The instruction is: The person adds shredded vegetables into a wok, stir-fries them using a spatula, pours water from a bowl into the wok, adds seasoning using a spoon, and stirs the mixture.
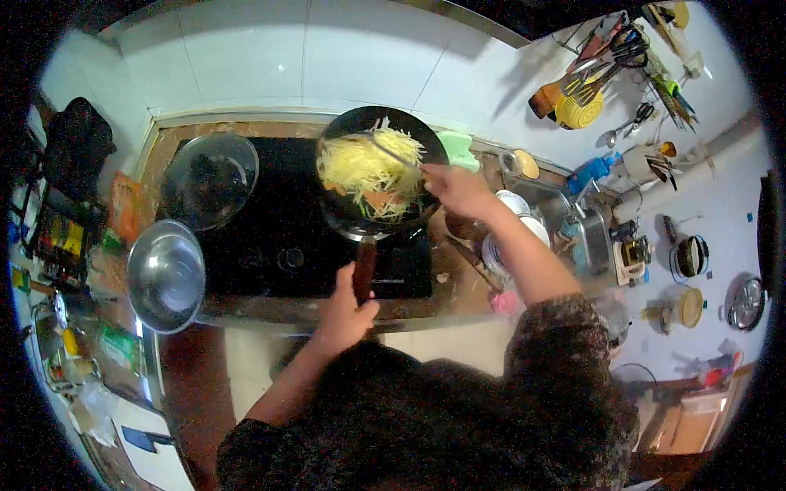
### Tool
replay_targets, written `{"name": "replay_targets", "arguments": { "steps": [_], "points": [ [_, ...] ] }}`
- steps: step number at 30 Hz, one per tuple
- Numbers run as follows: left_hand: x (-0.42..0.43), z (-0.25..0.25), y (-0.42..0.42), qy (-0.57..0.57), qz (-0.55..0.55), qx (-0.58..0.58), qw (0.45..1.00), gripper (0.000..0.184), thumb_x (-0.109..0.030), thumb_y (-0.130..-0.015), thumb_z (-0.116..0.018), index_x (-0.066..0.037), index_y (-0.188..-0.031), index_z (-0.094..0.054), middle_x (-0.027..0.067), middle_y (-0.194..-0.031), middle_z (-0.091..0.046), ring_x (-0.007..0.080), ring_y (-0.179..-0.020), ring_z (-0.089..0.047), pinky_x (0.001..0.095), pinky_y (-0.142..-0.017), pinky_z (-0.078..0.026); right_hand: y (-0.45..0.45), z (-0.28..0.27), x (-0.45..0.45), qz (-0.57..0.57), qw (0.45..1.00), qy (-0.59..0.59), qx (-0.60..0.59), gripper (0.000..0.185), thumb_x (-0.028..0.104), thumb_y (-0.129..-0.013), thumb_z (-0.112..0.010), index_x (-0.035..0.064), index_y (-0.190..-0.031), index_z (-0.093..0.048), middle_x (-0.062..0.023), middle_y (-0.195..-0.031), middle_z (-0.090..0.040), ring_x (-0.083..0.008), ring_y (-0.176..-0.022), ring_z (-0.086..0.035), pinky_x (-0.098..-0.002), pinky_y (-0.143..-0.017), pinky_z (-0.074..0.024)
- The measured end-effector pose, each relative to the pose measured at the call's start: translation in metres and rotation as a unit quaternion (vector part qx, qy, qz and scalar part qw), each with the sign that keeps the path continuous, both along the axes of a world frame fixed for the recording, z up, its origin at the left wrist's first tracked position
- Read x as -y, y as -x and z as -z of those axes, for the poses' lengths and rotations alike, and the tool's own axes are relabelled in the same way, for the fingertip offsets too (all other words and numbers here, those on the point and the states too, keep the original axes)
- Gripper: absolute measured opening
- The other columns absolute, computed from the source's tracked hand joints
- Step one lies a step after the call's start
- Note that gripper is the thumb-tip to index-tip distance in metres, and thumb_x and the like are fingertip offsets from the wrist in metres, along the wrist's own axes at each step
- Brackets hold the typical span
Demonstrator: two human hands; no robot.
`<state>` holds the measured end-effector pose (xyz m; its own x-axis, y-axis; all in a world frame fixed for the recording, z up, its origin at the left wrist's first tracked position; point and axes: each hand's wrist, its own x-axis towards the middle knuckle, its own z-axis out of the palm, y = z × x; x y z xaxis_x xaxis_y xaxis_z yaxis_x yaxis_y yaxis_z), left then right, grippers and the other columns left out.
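Shreds (372,164) in pan, ahead of left grip (354,307), closed round handle (365,270); right grip (446,184) pinching utensil (393,151).

The cooktop (246,254) is set into the tabletop (409,309), with a wall (360,57) behind. A pan (359,119) sits toward its right rear, shreds (360,164) inside. A lid (214,176) lies at the left rear; a bowl (166,277) is before it, by the cooktop's left edge. Right of the cooktop come stacked dishes (494,255), then the sink (596,237). A cleaver (146,439) lies on a board (155,465), far left and nearer the person.
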<state>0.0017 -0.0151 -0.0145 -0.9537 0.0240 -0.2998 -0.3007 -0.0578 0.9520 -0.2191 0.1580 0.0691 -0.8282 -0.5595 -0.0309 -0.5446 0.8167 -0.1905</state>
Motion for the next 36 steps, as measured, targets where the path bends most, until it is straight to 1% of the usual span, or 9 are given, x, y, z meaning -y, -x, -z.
{"name": "replay_targets", "arguments": {
  "steps": [2, 4, 8, 10, 14, 23, 30, 32, 36],
  "points": [
    [0.000, -0.013, -0.001, 0.001, -0.008, 0.008, 1.000, 0.070, -0.006, -0.078, -0.058, -0.009, -0.135, -0.018, 0.0085, -0.099, -0.050, 0.0174, -0.082, -0.055, 0.0329, -0.063, -0.049, -0.001, 0.005, -0.021, -0.054, 0.996, 0.063, 0.027, 0.031, 0.024, -0.081, -0.056, 0.0180, -0.112, -0.057, -0.0180, -0.083, -0.063, -0.0371, -0.076, -0.061, -0.0468, -0.067, -0.0475],
    [0.000, 0.004, -0.002, 0.047, -0.020, -0.018, 0.999, 0.068, -0.005, -0.077, -0.060, -0.008, -0.134, -0.022, 0.0084, -0.106, -0.050, 0.0159, -0.092, -0.052, 0.0306, -0.068, -0.049, -0.003, -0.009, -0.041, -0.090, 0.994, -0.031, 0.056, 0.035, 0.021, -0.081, -0.059, 0.0191, -0.116, -0.056, -0.0128, -0.093, -0.063, -0.0314, -0.086, -0.059, -0.0401, -0.073, -0.0471],
    [-0.003, 0.001, -0.001, 0.238, -0.038, -0.156, 0.958, 0.065, -0.005, -0.076, -0.061, -0.007, -0.132, -0.029, 0.0078, -0.107, -0.051, 0.0150, -0.087, -0.053, 0.0283, -0.068, -0.048, 0.001, -0.036, -0.071, -0.122, 0.989, -0.084, 0.020, 0.037, 0.018, -0.080, -0.059, 0.0196, -0.116, -0.056, -0.0139, -0.089, -0.063, -0.0320, -0.080, -0.060, -0.0410, -0.071, -0.0472],
    [-0.008, -0.026, -0.001, 0.034, -0.089, 0.017, 0.995, 0.062, -0.004, -0.076, -0.062, -0.006, -0.132, -0.033, 0.0069, -0.103, -0.054, 0.0139, -0.082, -0.054, 0.0269, -0.067, -0.047, 0.007, -0.039, -0.071, -0.119, 0.992, -0.032, 0.016, 0.037, 0.018, -0.080, -0.058, 0.0187, -0.117, -0.055, -0.0158, -0.087, -0.063, -0.0335, -0.079, -0.060, -0.0426, -0.070, -0.0471],
    [-0.016, -0.030, -0.001, 0.021, -0.143, 0.070, 0.987, 0.059, -0.001, -0.077, -0.060, -0.006, -0.132, -0.038, 0.0041, -0.096, -0.056, 0.0112, -0.072, -0.053, 0.0247, -0.061, -0.046, 0.026, -0.013, -0.038, -0.049, 0.998, 0.029, -0.007, 0.034, 0.021, -0.083, -0.055, 0.0164, -0.116, -0.054, -0.0180, -0.089, -0.062, -0.0358, -0.081, -0.059, -0.0438, -0.070, -0.0466],
    [-0.018, -0.035, -0.002, 0.070, -0.141, 0.053, 0.986, 0.061, 0.000, -0.078, -0.059, -0.007, -0.134, -0.037, 0.0009, -0.087, -0.054, 0.0102, -0.068, -0.048, 0.0238, -0.060, -0.043, 0.028, -0.021, -0.070, -0.213, 0.972, -0.083, -0.054, 0.031, 0.021, -0.082, -0.055, 0.0196, -0.113, -0.056, -0.0149, -0.081, -0.062, -0.0325, -0.075, -0.060, -0.0451, -0.066, -0.0460],
    [-0.016, -0.020, -0.004, 0.075, -0.126, 0.022, 0.989, 0.058, -0.002, -0.080, -0.058, -0.005, -0.134, -0.037, 0.0018, -0.090, -0.053, 0.0100, -0.070, -0.047, 0.0231, -0.060, -0.042, 0.024, -0.022, -0.047, -0.096, 0.991, 0.032, -0.091, 0.039, 0.017, -0.079, -0.059, 0.0212, -0.117, -0.054, -0.0109, -0.091, -0.063, -0.0322, -0.076, -0.060, -0.0416, -0.071, -0.0465],
    [-0.013, -0.012, -0.003, 0.101, -0.109, -0.075, 0.986, 0.058, -0.003, -0.081, -0.058, -0.006, -0.134, -0.036, 0.0013, -0.091, -0.054, 0.0097, -0.072, -0.047, 0.0226, -0.062, -0.042, 0.020, -0.014, -0.034, -0.097, 0.991, 0.019, -0.094, 0.038, 0.017, -0.080, -0.058, 0.0214, -0.117, -0.054, -0.0106, -0.093, -0.063, -0.0313, -0.079, -0.060, -0.0419, -0.074, -0.0452],
    [-0.011, -0.017, -0.008, 0.017, -0.097, -0.005, 0.995, 0.059, -0.004, -0.081, -0.058, -0.007, -0.135, -0.035, 0.0023, -0.092, -0.054, 0.0103, -0.072, -0.049, 0.0238, -0.061, -0.044, 0.021, 0.004, -0.029, -0.124, 0.984, -0.072, -0.109, 0.035, 0.022, -0.081, -0.055, 0.0218, -0.116, -0.054, -0.0116, -0.080, -0.060, -0.0285, -0.075, -0.060, -0.0428, -0.073, -0.0434]
  ]
}}
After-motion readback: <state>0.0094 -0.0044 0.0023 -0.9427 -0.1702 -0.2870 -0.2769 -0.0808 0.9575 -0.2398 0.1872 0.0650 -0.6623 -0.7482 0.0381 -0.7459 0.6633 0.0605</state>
